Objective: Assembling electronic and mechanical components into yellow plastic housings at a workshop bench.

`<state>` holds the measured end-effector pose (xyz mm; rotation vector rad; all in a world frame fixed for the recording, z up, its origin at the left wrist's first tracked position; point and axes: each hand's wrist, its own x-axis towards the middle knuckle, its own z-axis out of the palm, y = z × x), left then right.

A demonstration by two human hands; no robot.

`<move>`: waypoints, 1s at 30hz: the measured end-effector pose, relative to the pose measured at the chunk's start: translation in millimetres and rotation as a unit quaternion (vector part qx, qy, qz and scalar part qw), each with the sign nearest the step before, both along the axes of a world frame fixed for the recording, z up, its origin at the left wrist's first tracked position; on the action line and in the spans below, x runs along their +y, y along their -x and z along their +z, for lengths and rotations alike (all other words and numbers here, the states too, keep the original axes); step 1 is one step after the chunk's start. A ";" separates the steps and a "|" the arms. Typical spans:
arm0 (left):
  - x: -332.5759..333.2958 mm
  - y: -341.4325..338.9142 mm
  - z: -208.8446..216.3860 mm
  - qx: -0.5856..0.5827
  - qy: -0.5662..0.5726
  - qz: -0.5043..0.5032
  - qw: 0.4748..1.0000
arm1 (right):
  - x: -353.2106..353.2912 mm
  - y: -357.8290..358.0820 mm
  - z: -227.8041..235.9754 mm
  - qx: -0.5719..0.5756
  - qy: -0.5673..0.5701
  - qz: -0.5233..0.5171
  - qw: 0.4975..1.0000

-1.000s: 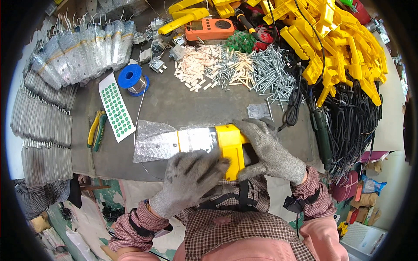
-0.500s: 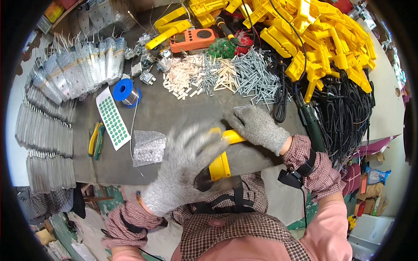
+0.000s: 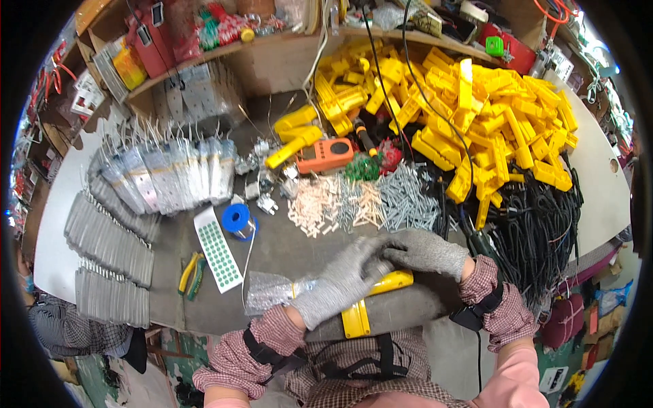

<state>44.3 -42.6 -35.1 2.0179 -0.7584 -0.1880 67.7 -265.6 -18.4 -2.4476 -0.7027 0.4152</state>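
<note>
My left hand (image 3: 348,277), in a grey knit glove, reaches across to the right. Its bent fingers meet those of my gloved right hand (image 3: 428,253) above the near part of the table. Both hands look closed, and whatever lies between their fingertips, if anything, is hidden. Just below them are two yellow plastic housing pieces: one piece (image 3: 393,281) lies slanting under the right hand, the other piece (image 3: 356,321) points toward me at the table edge. A clear bubble-wrap bag (image 3: 266,291) lies beside my left wrist, with something yellow showing next to it.
Wooden plugs (image 3: 313,204), screws (image 3: 408,200) and an orange multimeter (image 3: 325,155) lie beyond my hands. Yellow housings (image 3: 503,122) and black cables (image 3: 537,234) pile up right. At left are pliers (image 3: 192,275), a sticker sheet (image 3: 219,251), a solder spool (image 3: 238,221) and stacked metal strips (image 3: 109,238).
My left hand has moved right and away from me, from blurred motion over the yellow pieces to meeting my right hand. The view has tilted up, showing the shelf behind.
</note>
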 end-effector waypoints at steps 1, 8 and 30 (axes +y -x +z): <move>3.7 -16.5 1.6 0.012 -0.061 0.047 0.997 | 8.8 -11.2 10.1 -0.019 0.056 -0.020 0.998; 35.4 -99.6 -24.4 -0.050 -0.202 0.214 0.954 | 81.0 -72.0 -3.9 -0.141 0.058 -0.074 0.986; 36.3 -114.1 -34.4 -0.160 -0.178 0.118 0.964 | 51.6 -38.6 8.3 -0.175 -0.047 -0.109 0.977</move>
